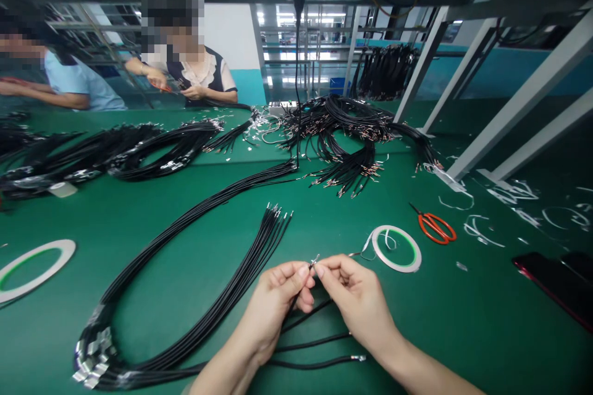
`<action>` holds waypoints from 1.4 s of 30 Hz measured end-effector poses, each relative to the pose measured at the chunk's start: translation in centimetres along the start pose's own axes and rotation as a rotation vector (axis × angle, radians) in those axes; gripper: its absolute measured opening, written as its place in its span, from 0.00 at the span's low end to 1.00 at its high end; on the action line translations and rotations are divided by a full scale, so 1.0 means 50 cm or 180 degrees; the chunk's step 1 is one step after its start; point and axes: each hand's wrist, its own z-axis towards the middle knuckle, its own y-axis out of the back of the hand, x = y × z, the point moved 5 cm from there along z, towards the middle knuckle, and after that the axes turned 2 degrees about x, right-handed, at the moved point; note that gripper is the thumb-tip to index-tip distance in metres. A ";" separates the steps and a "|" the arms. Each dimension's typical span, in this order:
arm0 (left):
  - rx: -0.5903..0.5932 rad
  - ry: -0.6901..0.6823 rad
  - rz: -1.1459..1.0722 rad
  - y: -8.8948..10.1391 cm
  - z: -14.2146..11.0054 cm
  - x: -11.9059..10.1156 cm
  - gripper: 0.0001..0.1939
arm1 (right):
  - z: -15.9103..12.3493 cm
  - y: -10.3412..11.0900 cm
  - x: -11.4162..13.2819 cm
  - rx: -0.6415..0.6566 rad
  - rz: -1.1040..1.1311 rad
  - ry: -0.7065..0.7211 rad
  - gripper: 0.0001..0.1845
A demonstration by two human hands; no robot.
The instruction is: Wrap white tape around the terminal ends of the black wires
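My left hand (282, 287) is closed around a black cable near its tip, which points up and away. The fingers of my right hand (354, 296) pinch at the same tip, where a small shiny piece (315, 259) shows. A thin strip runs from behind my right hand to a white tape roll (397, 269) lying flat; whether those fingers hold its end I cannot tell. Loose cable ends (319, 361) pass under my hands. They belong to a looped bundle of black cables (152, 247) on the left, bound with clear tape and silvery tabs (95, 358).
Orange-handled scissors (436, 227) lie at the right, with a phone (556, 287) nearer the edge. Another tape roll (65, 253) is at far left. Cable heaps (343, 123) line the back of the green table (194, 284). Grey posts (509, 99) rise at right; two people sit opposite.
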 end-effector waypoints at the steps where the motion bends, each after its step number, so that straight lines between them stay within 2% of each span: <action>1: 0.0024 0.0011 -0.0006 0.000 0.000 0.000 0.12 | 0.001 0.000 -0.001 0.0014 0.0018 -0.0019 0.09; 12: 0.0051 -0.0027 -0.0008 -0.002 0.000 0.003 0.13 | 0.006 -0.001 -0.004 0.0034 0.0204 -0.0106 0.10; 19: 0.0079 0.0384 -0.0233 0.000 -0.004 0.012 0.13 | 0.013 0.001 -0.013 0.0035 0.0178 -0.0179 0.11; 30: 0.0482 0.0713 -0.0677 -0.001 -0.007 0.021 0.10 | 0.020 0.004 -0.017 0.0173 0.0371 -0.0255 0.10; 33: 0.0536 0.0576 -0.0546 -0.010 -0.008 0.016 0.11 | 0.020 0.000 -0.024 0.0167 0.0619 -0.0389 0.10; 37: 0.0513 0.0029 -0.0109 -0.018 -0.006 -0.001 0.13 | 0.024 -0.005 -0.037 0.0235 0.1072 -0.0640 0.10; 39: 0.0342 -0.0252 0.0215 -0.016 -0.005 -0.010 0.13 | 0.029 0.005 -0.041 0.0047 0.0975 -0.0614 0.12; 42: 0.0055 -0.0397 0.0585 -0.009 -0.002 -0.014 0.13 | 0.033 0.030 -0.042 -0.0451 0.0644 -0.0465 0.15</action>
